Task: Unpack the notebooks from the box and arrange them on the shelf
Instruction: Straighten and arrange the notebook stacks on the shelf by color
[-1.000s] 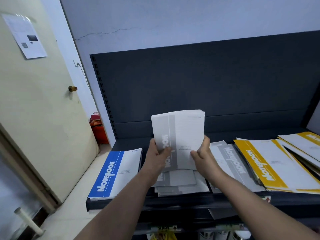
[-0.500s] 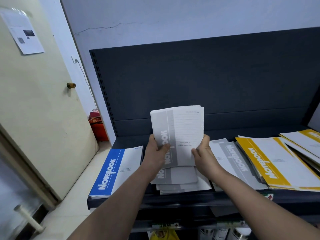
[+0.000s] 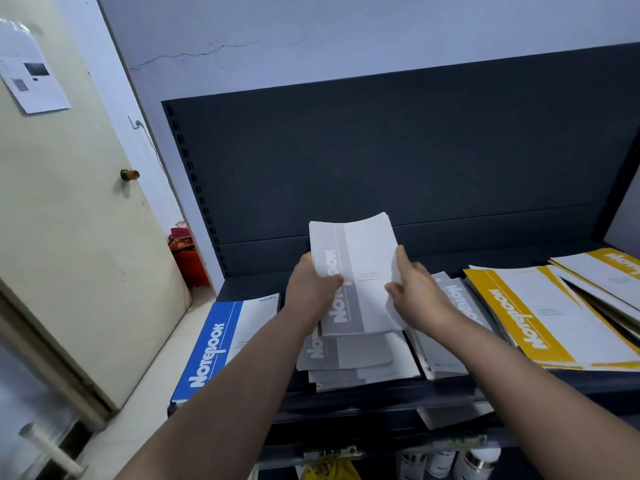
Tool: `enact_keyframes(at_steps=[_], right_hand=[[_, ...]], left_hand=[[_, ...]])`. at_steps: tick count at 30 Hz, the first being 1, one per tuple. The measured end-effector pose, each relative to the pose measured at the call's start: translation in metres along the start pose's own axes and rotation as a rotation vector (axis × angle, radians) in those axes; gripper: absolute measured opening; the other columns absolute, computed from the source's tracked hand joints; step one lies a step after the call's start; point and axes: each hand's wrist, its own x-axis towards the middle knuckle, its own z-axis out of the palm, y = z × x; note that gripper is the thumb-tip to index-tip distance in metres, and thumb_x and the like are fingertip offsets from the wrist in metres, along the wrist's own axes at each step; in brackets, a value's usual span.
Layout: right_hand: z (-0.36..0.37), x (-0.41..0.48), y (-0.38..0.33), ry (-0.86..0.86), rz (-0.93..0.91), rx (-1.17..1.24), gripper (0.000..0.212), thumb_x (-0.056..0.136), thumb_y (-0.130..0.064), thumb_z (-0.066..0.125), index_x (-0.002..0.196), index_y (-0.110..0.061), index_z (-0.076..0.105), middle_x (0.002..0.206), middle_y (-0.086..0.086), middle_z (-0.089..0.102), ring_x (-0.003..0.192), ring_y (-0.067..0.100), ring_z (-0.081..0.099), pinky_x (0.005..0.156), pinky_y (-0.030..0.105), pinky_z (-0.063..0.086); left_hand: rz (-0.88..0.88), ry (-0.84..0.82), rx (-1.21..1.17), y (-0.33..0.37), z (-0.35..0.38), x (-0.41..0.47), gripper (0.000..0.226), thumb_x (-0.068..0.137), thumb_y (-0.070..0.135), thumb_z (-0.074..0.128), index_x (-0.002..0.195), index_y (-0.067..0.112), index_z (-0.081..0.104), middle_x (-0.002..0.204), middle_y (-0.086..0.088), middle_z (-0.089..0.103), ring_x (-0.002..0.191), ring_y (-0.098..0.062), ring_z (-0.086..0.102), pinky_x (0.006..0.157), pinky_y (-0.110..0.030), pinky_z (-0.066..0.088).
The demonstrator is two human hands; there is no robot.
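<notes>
I hold a bundle of grey notebooks [image 3: 360, 268] tilted up over the dark shelf [image 3: 363, 396]. My left hand [image 3: 311, 285] grips its left edge, thumb on the cover. My right hand [image 3: 412, 289] grips the right edge. Under the bundle a loose pile of grey notebooks [image 3: 353, 362] lies on the shelf. A blue notebook stack [image 3: 221, 341] lies at the shelf's left end. More grey notebooks [image 3: 453, 317] and yellow notebooks [image 3: 540, 313] lie to the right. No box is in view.
The shelf's dark back panel [image 3: 381, 161] rises behind the notebooks. A cream door [image 3: 69, 209] stands at the left, with red items [image 3: 187, 258] on the floor past it. Bottles [image 3: 446, 462] and a yellow bag [image 3: 329, 471] sit on a lower level.
The grey bundle stays in both hands and now tilts a little more to the right, its top edge curving. My view has shifted slightly.
</notes>
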Motion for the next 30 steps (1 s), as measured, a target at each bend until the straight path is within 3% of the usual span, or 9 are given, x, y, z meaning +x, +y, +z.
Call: enact_keyframes(at_steps=[7,11,14,17,20,22,26,28,30], right_hand=[[-0.039,0.002,0.04,-0.085,0.171,-0.148,0.065,0.098,-0.021,0.048,0.151,-0.011,0.013,0.145,0.015,0.04,0.13,0.032,0.041,0.095,0.034,0.041],[-0.054,-0.001,0.066,-0.159,0.241,-0.201,0.061,0.095,-0.022,0.051,0.147,-0.006,0.022,0.141,0.014,0.045,0.128,0.03,0.044,0.095,0.033,0.041],[-0.058,-0.001,0.083,-0.18,0.271,-0.212,0.046,0.091,-0.022,0.053,0.132,-0.007,0.038,0.13,0.013,0.053,0.118,0.03,0.051,0.084,0.032,0.044],[-0.06,-0.004,0.091,-0.185,0.281,-0.216,0.035,0.091,-0.022,0.052,0.122,-0.009,0.045,0.127,0.011,0.053,0.115,0.029,0.052,0.077,0.028,0.04],[-0.063,-0.009,0.095,-0.152,0.248,-0.236,0.033,0.091,-0.02,0.053,0.122,-0.009,0.054,0.128,0.011,0.055,0.118,0.029,0.052,0.084,0.031,0.043],[-0.064,-0.012,0.097,-0.129,0.191,-0.275,0.038,0.09,-0.016,0.055,0.127,-0.008,0.056,0.135,0.011,0.051,0.124,0.028,0.049,0.093,0.031,0.044],[-0.057,-0.015,0.096,-0.178,-0.032,-0.373,0.052,0.093,-0.017,0.054,0.144,-0.023,0.043,0.159,0.002,0.02,0.146,0.018,0.02,0.113,0.029,0.027],[-0.053,-0.014,0.095,-0.211,-0.091,-0.437,0.053,0.094,-0.021,0.052,0.144,-0.03,0.04,0.158,-0.001,0.022,0.147,0.016,0.017,0.114,0.031,0.027],[-0.051,-0.015,0.095,-0.22,-0.112,-0.508,0.051,0.092,-0.023,0.053,0.141,-0.032,0.044,0.153,-0.002,0.033,0.143,0.017,0.026,0.111,0.034,0.033]], left_hand=[[-0.05,-0.126,0.071,0.007,0.058,0.004,0.03,0.079,0.01,0.07,0.107,0.01,0.062,0.101,-0.006,0.07,0.089,-0.025,0.068,0.079,-0.04,0.058],[-0.076,-0.208,0.134,0.011,0.09,0.0,0.013,0.076,0.006,0.065,0.089,0.006,0.067,0.084,-0.008,0.07,0.083,-0.029,0.069,0.075,-0.038,0.057],[-0.095,-0.231,0.194,0.013,0.109,-0.004,0.006,0.074,0.005,0.062,0.08,0.003,0.064,0.075,-0.008,0.064,0.078,-0.03,0.067,0.069,-0.035,0.054],[-0.126,-0.232,0.219,0.016,0.121,-0.008,0.004,0.077,0.005,0.062,0.076,0.008,0.059,0.079,-0.01,0.066,0.082,-0.03,0.068,0.071,-0.035,0.056],[-0.17,-0.224,0.2,0.015,0.13,-0.009,0.014,0.079,0.005,0.065,0.072,0.011,0.054,0.082,-0.009,0.066,0.087,-0.03,0.068,0.072,-0.031,0.054],[-0.177,-0.213,0.198,0.014,0.136,-0.01,0.015,0.079,0.005,0.067,0.073,0.012,0.055,0.09,-0.012,0.069,0.088,-0.03,0.068,0.081,-0.039,0.058],[-0.103,-0.182,0.393,0.015,0.144,-0.015,0.013,0.08,0.011,0.065,0.076,0.013,0.053,0.088,-0.008,0.066,0.086,-0.028,0.067,0.074,-0.032,0.056],[-0.065,-0.166,0.483,0.017,0.143,-0.019,0.013,0.079,0.014,0.067,0.079,0.012,0.054,0.088,-0.006,0.065,0.087,-0.027,0.066,0.068,-0.027,0.049],[-0.035,-0.159,0.588,0.018,0.14,-0.02,0.013,0.078,0.016,0.068,0.086,0.011,0.058,0.094,-0.006,0.067,0.089,-0.026,0.066,0.065,-0.026,0.045]])
